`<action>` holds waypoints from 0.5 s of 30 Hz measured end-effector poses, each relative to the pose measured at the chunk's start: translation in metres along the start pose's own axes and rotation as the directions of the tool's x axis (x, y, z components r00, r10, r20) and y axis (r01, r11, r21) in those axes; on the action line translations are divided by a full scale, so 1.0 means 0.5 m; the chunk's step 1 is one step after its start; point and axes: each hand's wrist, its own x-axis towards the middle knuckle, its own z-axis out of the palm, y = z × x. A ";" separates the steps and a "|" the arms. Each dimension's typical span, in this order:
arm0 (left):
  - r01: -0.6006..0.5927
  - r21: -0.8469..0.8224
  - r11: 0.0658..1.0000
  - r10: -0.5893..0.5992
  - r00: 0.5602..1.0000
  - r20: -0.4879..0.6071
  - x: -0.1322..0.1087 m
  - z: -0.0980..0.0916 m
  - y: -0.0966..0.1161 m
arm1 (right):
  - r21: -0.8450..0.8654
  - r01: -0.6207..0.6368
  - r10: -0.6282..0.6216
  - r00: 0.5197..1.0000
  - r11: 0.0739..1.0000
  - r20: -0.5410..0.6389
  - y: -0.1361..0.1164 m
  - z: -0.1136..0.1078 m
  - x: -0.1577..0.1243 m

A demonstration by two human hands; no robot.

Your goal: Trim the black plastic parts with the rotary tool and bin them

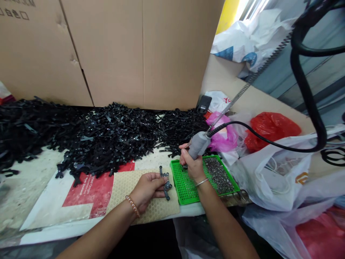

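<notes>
My left hand (151, 189) is closed on a small dark plastic part with several arms (166, 186), held over a beige honeycomb-patterned pad (124, 194). In my right hand (193, 165) is a grey electric screwdriver (198, 144), tilted with its lower end down over a green perforated tray (185, 194). My fingers hide most of that lower end, so I cannot tell if its tip touches anything. Small metal screws (219, 175) lie heaped in the right half of the tray, with some scattered among the holes on the left.
Heaps of black plastic parts (113, 133) lie along the back, against a tall cardboard box (167, 50). A coiled spring (256, 73) and black cable (269, 142) run from the screwdriver to the upper right. Plastic bags (272, 131) and a dark phone-like object (204, 103) sit right.
</notes>
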 end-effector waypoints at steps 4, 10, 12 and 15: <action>-0.005 0.003 1.000 0.005 1.000 0.015 0.004 -0.003 -0.005 | -0.004 -0.019 0.019 1.000 1.000 0.016 -0.005 0.004 0.000; -0.007 0.006 1.000 0.007 1.000 -0.002 0.007 -0.001 -0.007 | -0.025 -0.012 0.012 1.000 1.000 0.002 0.004 0.000 0.001; -0.010 0.008 1.000 0.010 1.000 -0.010 0.005 0.001 -0.005 | 0.011 -0.007 0.007 1.000 1.000 -0.021 -0.003 -0.001 0.003; -0.017 0.007 1.000 0.017 1.000 -0.014 0.004 0.004 -0.005 | 0.151 -0.001 0.013 0.997 0.989 -0.077 -0.039 0.006 0.006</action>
